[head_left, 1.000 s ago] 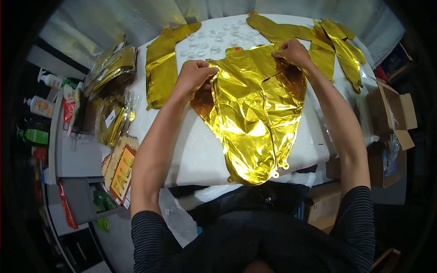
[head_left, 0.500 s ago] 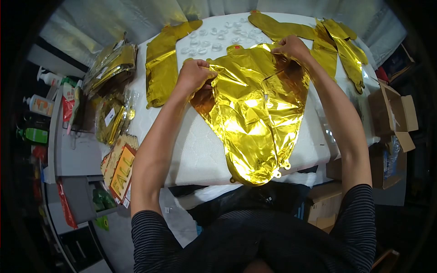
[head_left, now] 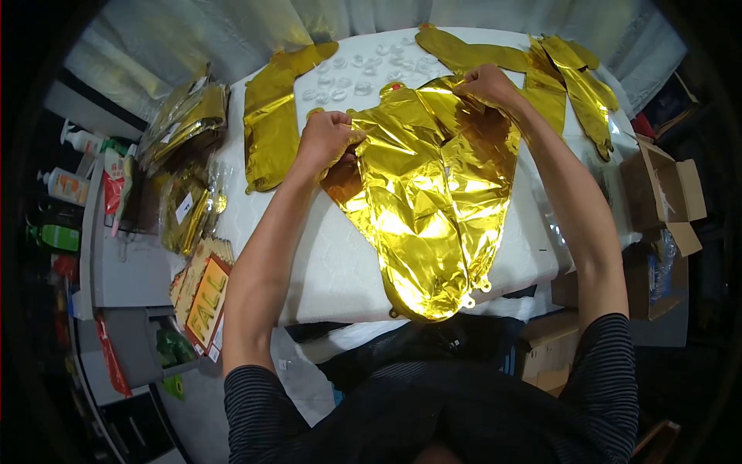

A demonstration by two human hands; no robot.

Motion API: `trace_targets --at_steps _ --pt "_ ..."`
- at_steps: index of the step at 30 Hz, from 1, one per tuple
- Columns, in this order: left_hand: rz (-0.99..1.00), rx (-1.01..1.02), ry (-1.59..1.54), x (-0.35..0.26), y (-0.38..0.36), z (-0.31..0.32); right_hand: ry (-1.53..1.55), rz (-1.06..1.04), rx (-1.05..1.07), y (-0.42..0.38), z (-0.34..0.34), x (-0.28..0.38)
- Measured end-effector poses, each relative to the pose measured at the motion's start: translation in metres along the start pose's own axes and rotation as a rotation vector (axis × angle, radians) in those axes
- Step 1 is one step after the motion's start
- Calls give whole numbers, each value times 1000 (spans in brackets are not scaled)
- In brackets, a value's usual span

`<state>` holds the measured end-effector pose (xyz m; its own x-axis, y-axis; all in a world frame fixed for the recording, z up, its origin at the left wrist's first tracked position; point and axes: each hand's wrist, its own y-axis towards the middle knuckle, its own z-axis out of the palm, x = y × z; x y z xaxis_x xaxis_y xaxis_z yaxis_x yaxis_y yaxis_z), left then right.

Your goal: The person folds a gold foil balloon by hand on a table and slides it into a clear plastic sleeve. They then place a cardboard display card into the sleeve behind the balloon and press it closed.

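In the head view we see both hands on a gold foil balloon (head_left: pixel 429 193) that lies flat and crumpled on a white table (head_left: pixel 325 263). The left hand (head_left: pixel 328 138) has its fingers curled shut on the balloon's left edge, the foil bunched under the knuckles. The right hand (head_left: pixel 485 83) pinches the balloon's far right corner, fingers closed on the foil; we cannot tell exactly how many fingers grip it, since the hand hides them.

From the fingers the balloon runs back toward the body, narrowing to a rounded end with small tabs that hangs just over the table's near edge.

Just beyond the left fingers lies a scatter of clear plastic discs (head_left: pixel 348 77) on the table. Left of the left hand a second flat gold balloon (head_left: pixel 270 124) lies close by but apart. Beyond and right of the right fingers more gold balloons (head_left: pixel 564 77) overlap one another.

Far left of the left hand, packets of foil (head_left: pixel 185 116) are stacked, with an orange card (head_left: pixel 207 298) reading "FALL" nearer the body. Right of the right arm stands an open cardboard box (head_left: pixel 668 193).
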<state>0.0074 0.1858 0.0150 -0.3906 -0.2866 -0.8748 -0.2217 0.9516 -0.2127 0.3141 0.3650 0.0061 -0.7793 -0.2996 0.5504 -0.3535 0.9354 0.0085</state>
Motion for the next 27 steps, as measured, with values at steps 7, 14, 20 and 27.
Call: trace_targets --at_steps 7,14,20,27 --pt "28 36 1 5 5 -1 278 -70 -1 -19 -9 -1" --pt "89 -29 -79 1 -1 4 395 0 -137 -26 -8 -11" --pt "99 4 -191 -8 -8 7 476 -17 -114 -35 -13 -10" --pt "91 65 -144 -18 -2 10 203 27 -72 -2 -15 -53"
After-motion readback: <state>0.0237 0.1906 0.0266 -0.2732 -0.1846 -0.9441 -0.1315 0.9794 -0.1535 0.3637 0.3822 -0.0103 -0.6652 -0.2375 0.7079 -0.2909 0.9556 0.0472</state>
